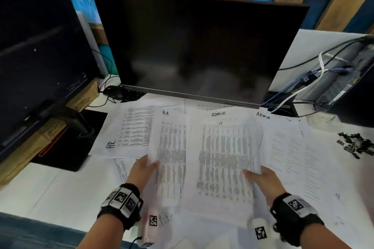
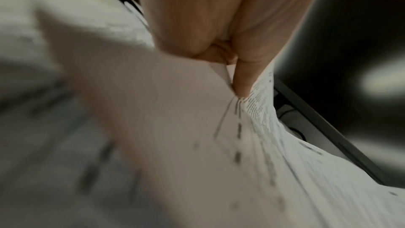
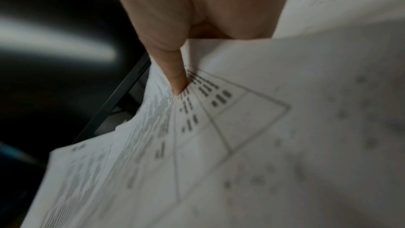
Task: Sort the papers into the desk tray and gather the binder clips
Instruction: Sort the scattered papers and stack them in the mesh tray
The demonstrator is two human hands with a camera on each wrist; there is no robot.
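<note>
Printed sheets lie fanned over the white desk in front of the monitor. My left hand [image 1: 148, 164] pinches the left edge of one printed sheet [image 1: 172, 147], thumb on top; the left wrist view shows that thumb [image 2: 243, 82] pressing the paper [image 2: 175, 127]. My right hand [image 1: 256, 174] pinches the right edge of a second printed sheet [image 1: 224, 155], thumb [image 3: 175, 75] on its printed table [image 3: 208, 127]. Both sheets are lifted off the pile. A heap of black binder clips [image 1: 354, 144] lies at the far right. No desk tray is in view.
A dark monitor [image 1: 198, 46] stands just behind the papers, a second screen [image 1: 40, 50] at left on cardboard boxes. A sheet marked "HR" [image 1: 129, 133] lies left, one marked "Admin" [image 1: 283, 143] right. A computer with cables [image 1: 334, 79] sits back right.
</note>
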